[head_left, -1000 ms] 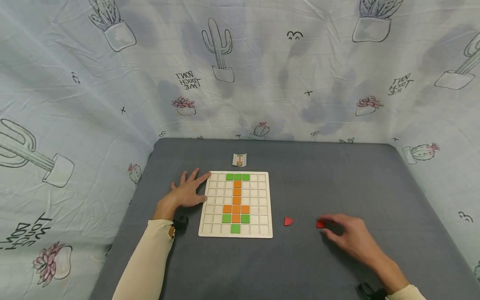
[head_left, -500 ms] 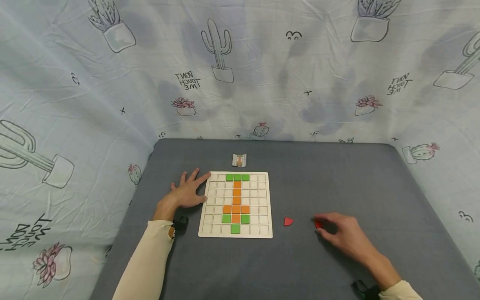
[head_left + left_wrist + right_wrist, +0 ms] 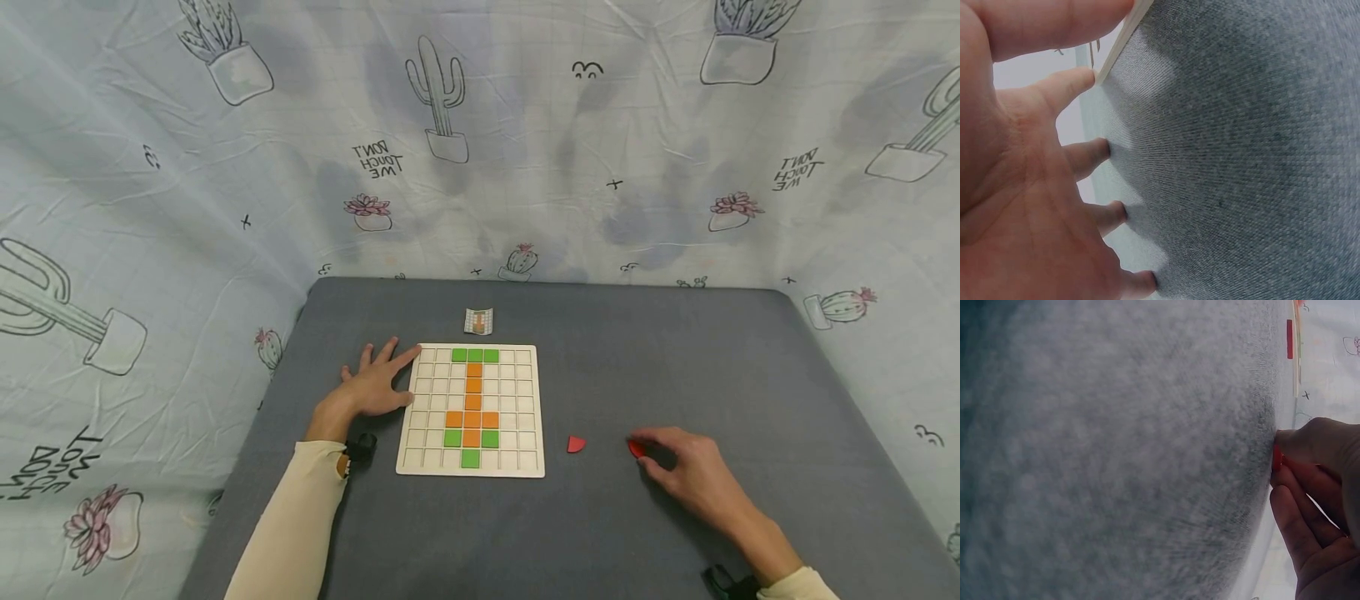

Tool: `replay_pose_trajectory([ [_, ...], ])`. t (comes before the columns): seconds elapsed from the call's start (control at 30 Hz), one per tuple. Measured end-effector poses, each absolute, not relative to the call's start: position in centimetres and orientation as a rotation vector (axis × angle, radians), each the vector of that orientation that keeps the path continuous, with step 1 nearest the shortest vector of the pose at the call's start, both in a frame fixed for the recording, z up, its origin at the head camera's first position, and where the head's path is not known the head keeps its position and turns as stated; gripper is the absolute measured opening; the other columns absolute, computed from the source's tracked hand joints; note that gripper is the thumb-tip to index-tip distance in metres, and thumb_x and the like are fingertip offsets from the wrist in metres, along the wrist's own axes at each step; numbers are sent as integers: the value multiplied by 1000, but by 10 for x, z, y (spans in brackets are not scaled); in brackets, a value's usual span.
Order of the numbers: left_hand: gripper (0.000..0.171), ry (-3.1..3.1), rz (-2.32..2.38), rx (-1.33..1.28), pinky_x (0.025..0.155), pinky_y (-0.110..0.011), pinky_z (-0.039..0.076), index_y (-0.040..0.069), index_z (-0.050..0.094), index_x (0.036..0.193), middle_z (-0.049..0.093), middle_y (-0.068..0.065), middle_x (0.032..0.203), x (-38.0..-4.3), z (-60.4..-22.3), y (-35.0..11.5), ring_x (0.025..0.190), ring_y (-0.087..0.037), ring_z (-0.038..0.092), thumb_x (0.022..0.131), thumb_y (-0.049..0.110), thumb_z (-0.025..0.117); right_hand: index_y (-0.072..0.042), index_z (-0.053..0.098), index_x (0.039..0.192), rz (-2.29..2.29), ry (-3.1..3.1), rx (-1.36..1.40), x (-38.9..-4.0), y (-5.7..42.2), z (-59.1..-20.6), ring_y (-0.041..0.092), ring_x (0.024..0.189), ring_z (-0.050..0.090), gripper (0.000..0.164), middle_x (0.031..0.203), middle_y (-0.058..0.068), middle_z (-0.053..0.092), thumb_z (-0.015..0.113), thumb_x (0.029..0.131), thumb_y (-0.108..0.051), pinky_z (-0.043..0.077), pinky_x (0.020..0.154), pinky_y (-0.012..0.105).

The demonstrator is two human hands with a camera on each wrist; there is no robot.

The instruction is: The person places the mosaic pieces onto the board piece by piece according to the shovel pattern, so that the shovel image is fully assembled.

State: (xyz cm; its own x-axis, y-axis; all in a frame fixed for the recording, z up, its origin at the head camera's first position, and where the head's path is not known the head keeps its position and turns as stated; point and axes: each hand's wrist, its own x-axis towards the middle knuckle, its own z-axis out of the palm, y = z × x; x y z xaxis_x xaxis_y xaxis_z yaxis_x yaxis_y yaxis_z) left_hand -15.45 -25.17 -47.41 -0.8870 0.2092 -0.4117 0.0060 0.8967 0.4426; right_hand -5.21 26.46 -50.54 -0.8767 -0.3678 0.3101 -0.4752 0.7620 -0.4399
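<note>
My left hand (image 3: 373,388) lies with spread fingers at the left side of a pale grid board (image 3: 517,450). Its index fingertip and thumb touch the board's edge, and in the left wrist view the other fingertips (image 3: 1116,215) rest on the grey cloth. Green tiles (image 3: 476,356) and orange tiles (image 3: 473,386) form a figure on the board. Right of the board, my right hand (image 3: 693,467) pinches a small red tile (image 3: 1277,457) between thumb and fingers, down at the cloth. Another red tile (image 3: 576,444), with one rounded side, lies between that hand and the board.
A small printed picture card (image 3: 478,322) lies behind the board on the grey table (image 3: 637,342). A pale curtain (image 3: 525,125) with cactus drawings hangs behind the table and along its sides.
My right hand has shifted slightly left, and the red tile in its fingers has moved and turned. The left hand, the board and the other red tile stay in place.
</note>
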Motion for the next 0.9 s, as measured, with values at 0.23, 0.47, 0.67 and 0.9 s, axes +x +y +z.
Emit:
replay_pose_trajectory([
  [0.23, 86, 2610, 550, 159, 117, -94, 5, 24, 27, 176, 6, -22, 184, -150, -465, -246, 165, -62, -5, 104, 30, 72, -14, 84, 115, 782, -2749, 670, -51, 265, -504, 20, 95, 80, 49, 108, -4, 83, 97, 72, 5, 65, 79, 43],
  [0.47, 88, 2604, 572, 160, 117, -94, 2, 26, 26, 177, 3, -21, 184, -153, -470, -250, 165, -62, -8, 103, 31, 73, -13, 85, 115, 817, -2707, 699, -53, 255, -494, 17, 93, 80, 48, 108, -5, 83, 96, 73, 5, 62, 82, 25],
  [0.67, 86, 2596, 565, 149, 117, -94, 4, 27, 26, 177, 4, -21, 184, -151, -466, -248, 165, -61, -6, 104, 31, 71, -11, 84, 117, 889, -2629, 775, -60, 235, -480, 14, 94, 80, 48, 109, -5, 84, 94, 74, 7, 50, 89, 4],
  [0.9, 89, 2602, 614, 158, 114, -96, 1, 35, 27, 176, 5, -19, 185, -156, -477, -255, 165, -62, -7, 101, 36, 75, -11, 84, 118, 948, -2584, 786, -67, 205, -468, 18, 92, 80, 42, 108, -2, 84, 93, 79, 2, 62, 83, 23],
])
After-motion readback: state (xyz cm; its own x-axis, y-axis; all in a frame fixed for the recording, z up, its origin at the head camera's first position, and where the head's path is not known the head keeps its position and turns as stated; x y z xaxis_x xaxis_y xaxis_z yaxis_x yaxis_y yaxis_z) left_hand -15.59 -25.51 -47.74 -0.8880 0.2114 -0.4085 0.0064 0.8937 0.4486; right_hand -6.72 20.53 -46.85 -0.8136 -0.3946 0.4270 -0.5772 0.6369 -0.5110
